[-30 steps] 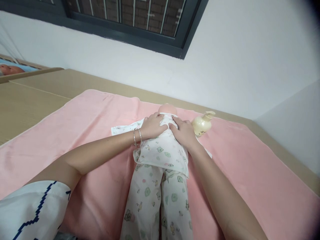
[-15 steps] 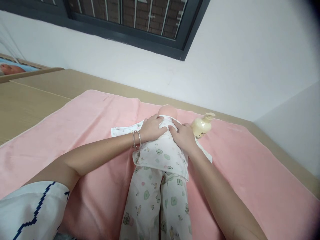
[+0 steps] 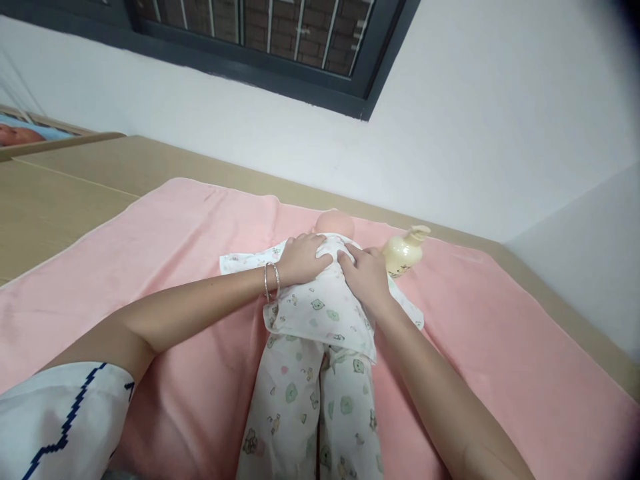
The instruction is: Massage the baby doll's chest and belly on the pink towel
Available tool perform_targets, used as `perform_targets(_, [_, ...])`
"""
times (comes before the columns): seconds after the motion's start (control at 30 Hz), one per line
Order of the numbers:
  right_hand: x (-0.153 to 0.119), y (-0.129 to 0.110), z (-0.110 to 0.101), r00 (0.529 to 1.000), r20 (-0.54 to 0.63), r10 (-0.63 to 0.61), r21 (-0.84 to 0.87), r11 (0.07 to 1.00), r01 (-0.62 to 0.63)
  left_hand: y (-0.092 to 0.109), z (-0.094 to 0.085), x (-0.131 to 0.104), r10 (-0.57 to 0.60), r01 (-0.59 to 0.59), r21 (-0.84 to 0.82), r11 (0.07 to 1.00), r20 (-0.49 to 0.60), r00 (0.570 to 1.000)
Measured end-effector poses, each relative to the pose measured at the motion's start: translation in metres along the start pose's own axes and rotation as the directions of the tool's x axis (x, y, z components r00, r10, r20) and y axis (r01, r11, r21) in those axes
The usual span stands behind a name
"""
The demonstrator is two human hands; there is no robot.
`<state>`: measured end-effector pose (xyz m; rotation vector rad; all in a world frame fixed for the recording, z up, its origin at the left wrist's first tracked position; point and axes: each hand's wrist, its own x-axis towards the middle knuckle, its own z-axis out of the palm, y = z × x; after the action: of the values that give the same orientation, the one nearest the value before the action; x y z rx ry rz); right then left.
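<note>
A doll (image 3: 336, 222) lies on its back on a pink blanket (image 3: 200, 213), its head at the far end. It wears a white printed top (image 3: 320, 310) and matching trousers (image 3: 290, 400). Flat on the left side of the chest rests my left hand (image 3: 304, 258), fingers spread, a silver bracelet at the wrist. My right hand (image 3: 367, 272) lies on the other side of the chest, fingers apart, thumb toward my left thumb. Close beyond my right hand is a pale yellow pump bottle (image 3: 403, 252).
Under the blanket is a tan surface (image 3: 60, 200), reaching a white wall (image 3: 225, 113) with a dark-framed window (image 3: 300, 80). A wooden-edged bed or tray (image 3: 65, 142) with blue cloth and part of another doll (image 3: 17, 135) is at the far left.
The view has shifted very slightly. Both hands stay on the doll's chest with almost no visible movement.
</note>
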<state>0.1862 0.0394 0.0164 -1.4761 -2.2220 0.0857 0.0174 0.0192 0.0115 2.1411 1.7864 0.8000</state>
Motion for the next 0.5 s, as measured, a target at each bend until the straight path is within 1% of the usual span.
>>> perform_targets(0.17, [-0.005,-0.002,0.001,0.999,-0.042,0.017,0.070,0.997,-0.014,-0.001,0.002,0.000,-0.026,0.026,-0.017,1.000,-0.002,1.000])
perform_targets(0.33, [-0.009,-0.005,-0.001,0.999,-0.029,-0.039,0.082,0.996,0.041,-0.003,0.008,-0.006,-0.002,0.000,-0.035,0.999,-0.063,0.998])
perform_targets(0.4, [-0.013,-0.010,-0.002,0.995,-0.063,-0.072,0.031,0.997,0.074,-0.004,0.011,-0.009,0.019,-0.023,-0.037,0.999,-0.090,0.996])
perform_targets(0.47, [-0.021,-0.019,-0.003,0.989,-0.105,-0.102,-0.061,0.993,0.096,-0.006,0.012,-0.011,0.037,-0.041,-0.032,0.999,-0.109,0.993])
perform_targets(0.5, [-0.025,-0.025,-0.004,0.988,-0.101,-0.113,-0.100,0.990,0.103,-0.006,0.013,-0.012,0.042,-0.046,-0.029,0.999,-0.114,0.993])
